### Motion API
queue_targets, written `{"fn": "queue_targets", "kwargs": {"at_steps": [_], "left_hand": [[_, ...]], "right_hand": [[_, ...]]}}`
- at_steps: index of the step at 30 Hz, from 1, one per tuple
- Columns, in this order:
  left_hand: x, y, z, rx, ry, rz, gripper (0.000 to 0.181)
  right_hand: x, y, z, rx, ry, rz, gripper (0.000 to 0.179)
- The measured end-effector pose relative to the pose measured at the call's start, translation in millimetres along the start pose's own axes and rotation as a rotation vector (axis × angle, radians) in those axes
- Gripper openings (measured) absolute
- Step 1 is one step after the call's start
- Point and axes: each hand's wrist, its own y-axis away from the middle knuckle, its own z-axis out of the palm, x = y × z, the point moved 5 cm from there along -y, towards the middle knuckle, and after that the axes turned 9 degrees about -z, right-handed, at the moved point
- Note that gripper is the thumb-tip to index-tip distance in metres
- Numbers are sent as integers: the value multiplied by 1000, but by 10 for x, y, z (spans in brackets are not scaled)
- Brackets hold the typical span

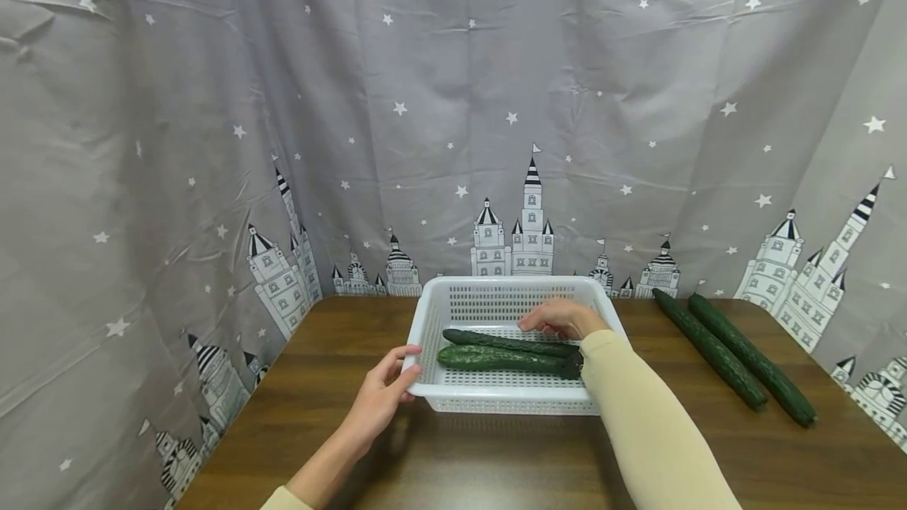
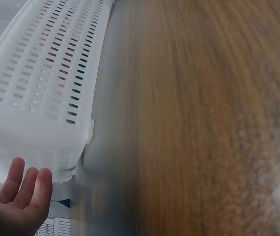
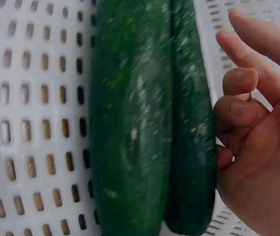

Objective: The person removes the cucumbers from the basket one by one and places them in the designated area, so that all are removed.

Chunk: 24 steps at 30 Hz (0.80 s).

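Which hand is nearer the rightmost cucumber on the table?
Right: the right hand is in the basket, left of that cucumber; the left hand is farther left, at the basket's left end.

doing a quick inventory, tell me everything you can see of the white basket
The white basket is a shallow rectangular tub, apparently plastic, with a smooth rim, rounded corners and rows of slots through its walls and base. It stands open side up on the brown table. Two cucumbers lie in it side by side. The left hand holds its left end; the right hand is inside, though whether it touches the basket is unclear.
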Motion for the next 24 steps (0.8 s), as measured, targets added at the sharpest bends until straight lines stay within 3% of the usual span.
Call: {"fn": "queue_targets", "kwargs": {"at_steps": [6, 18, 24], "left_hand": [[12, -2, 10, 1, -6, 1, 33], [28, 4, 28, 16, -25, 15, 33], [31, 4, 26, 19, -23, 11, 33]], "right_hand": [[63, -5, -5, 27, -12, -17, 32], [96, -43, 44, -87, 141, -71, 34], [107, -56, 38, -95, 180, -66, 35]]}}
